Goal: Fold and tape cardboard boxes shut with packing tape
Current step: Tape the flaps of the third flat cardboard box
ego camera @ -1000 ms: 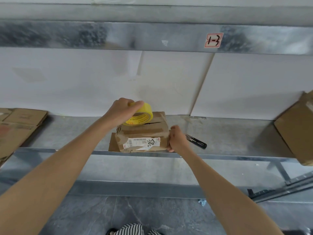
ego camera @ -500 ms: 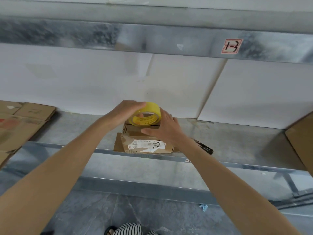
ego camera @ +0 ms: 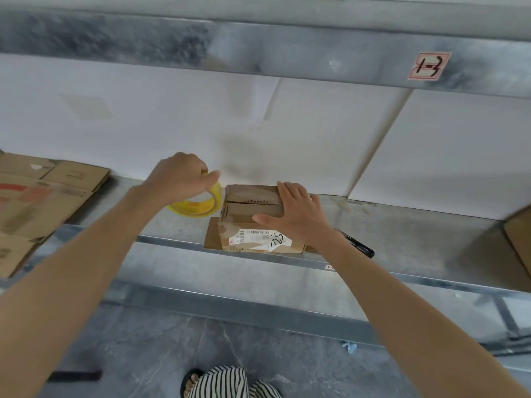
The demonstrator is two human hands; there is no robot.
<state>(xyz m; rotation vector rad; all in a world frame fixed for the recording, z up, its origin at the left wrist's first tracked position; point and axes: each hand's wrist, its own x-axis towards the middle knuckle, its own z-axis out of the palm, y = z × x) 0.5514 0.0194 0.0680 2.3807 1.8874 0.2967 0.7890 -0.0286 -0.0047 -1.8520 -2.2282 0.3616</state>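
Nearest the viewer, striped trousers (ego camera: 227,382) and a sandalled foot (ego camera: 191,382) stand on a grey stone floor (ego camera: 143,354). Above them runs the front edge of a metal shelf (ego camera: 416,242).

The cardboard box (ego camera: 247,208) sits at the front edge of the shelf, about midway along it. It rests on a flat cardboard piece (ego camera: 211,235) that shows on its left side. A white shipping label (ego camera: 258,238) with barcodes and handwritten marks covers the front face. The top flaps are folded down and meet along a centre seam, which shows as a dark line.

The right hand (ego camera: 298,214) lies flat on the right part of the box top, fingers straight and pressing, the thumb along the front top edge. The left hand (ego camera: 178,176) grips a yellow tape roll (ego camera: 195,208) from above, fingers curled over it. The roll is just left of the box, low over the shelf; whether it touches either cannot be told.

A black-handled tool (ego camera: 360,247) lies on the shelf right of the box, partly hidden by the right wrist. Flattened cardboard sheets (ego camera: 43,202) are stacked at the left end of the shelf, and the corner of another carton (ego camera: 520,239) enters at the right end.

White panels (ego camera: 431,153) close the back of the shelf. Overhead, a metal beam (ego camera: 258,50) carries a red-bordered tag (ego camera: 428,66) marked "1-3".
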